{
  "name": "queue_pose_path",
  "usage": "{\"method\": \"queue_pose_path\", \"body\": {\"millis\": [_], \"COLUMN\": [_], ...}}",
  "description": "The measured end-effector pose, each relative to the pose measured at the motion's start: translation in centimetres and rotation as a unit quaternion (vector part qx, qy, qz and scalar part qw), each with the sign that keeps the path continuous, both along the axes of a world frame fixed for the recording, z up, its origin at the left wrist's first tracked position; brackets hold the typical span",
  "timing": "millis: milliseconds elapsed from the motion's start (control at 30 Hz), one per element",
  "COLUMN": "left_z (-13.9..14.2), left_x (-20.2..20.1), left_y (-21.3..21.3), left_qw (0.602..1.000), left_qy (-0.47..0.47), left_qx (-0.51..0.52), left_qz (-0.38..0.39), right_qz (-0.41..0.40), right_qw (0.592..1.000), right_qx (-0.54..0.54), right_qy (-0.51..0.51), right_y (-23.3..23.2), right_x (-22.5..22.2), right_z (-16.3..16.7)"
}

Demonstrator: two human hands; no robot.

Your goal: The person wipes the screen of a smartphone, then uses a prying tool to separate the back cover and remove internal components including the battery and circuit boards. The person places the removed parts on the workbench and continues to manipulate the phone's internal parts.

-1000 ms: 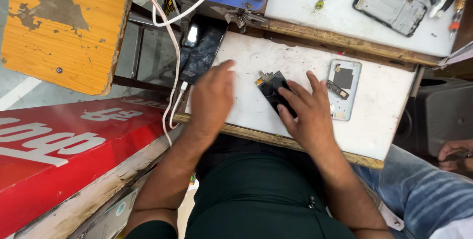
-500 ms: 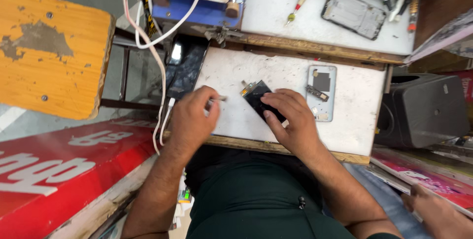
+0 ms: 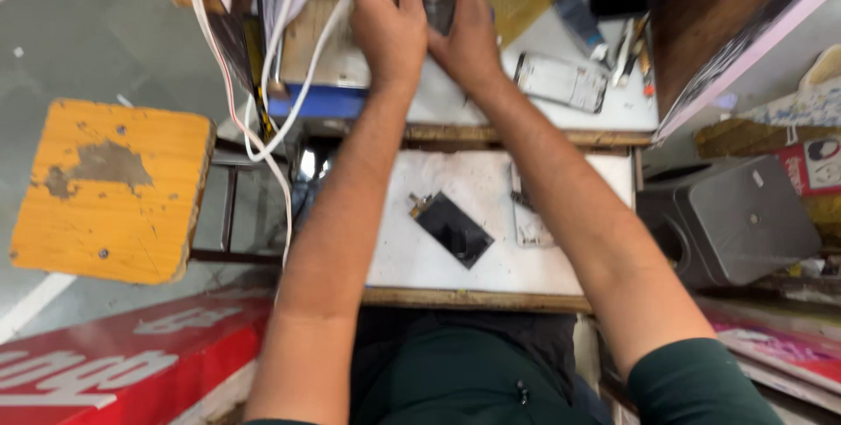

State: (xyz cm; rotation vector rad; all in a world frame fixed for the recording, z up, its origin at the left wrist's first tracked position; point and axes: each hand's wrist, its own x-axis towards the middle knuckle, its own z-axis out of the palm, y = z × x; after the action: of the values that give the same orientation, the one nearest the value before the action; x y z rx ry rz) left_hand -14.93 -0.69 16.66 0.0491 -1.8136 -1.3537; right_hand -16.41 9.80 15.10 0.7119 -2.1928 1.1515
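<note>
i have one view only, from the camera on the head, so nothing is shared with a second view. it looks almost straight down and a little forward, over my own lap at the bottom edge and along both forearms, which run up the frame. the white tabletop [image 3: 491, 258] sits close below, mid-frame. the hands, left hand [image 3: 390, 26] and right hand [image 3: 464, 35], reach the far top edge and are partly cut off there. the yellow stool [image 3: 109, 188] lies left, lower, on the floor.
</note>
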Motion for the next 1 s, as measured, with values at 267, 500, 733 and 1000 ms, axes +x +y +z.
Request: {"method": "queue_pose_path", "body": {"millis": [267, 500, 733, 1000], "left_z": [1.2, 0.3, 0.6, 0.6], "left_x": [-1.3, -1.2, -1.5, -1.5], "left_y": [2.6, 2.9, 2.4, 2.7], "left_qw": [0.990, 0.959, 0.959, 0.962], "left_qy": [-0.114, -0.156, -0.159, -0.149], "left_qx": [0.083, 0.207, 0.193, 0.182], "left_qz": [-0.025, -0.116, -0.133, -0.140], "right_qz": [0.047, 0.048, 0.067, 0.075], "right_qw": [0.998, 0.998, 0.997, 0.995], "right_qx": [-0.011, -0.011, -0.025, -0.044], "right_qy": [-0.044, -0.029, -0.032, -0.057], "right_y": [2.0, 2.7, 2.9, 3.0], "right_x": [1.3, 0.8, 0.3, 0.6], "right_z": [0.4, -1.2, -1.5, -0.8]}}
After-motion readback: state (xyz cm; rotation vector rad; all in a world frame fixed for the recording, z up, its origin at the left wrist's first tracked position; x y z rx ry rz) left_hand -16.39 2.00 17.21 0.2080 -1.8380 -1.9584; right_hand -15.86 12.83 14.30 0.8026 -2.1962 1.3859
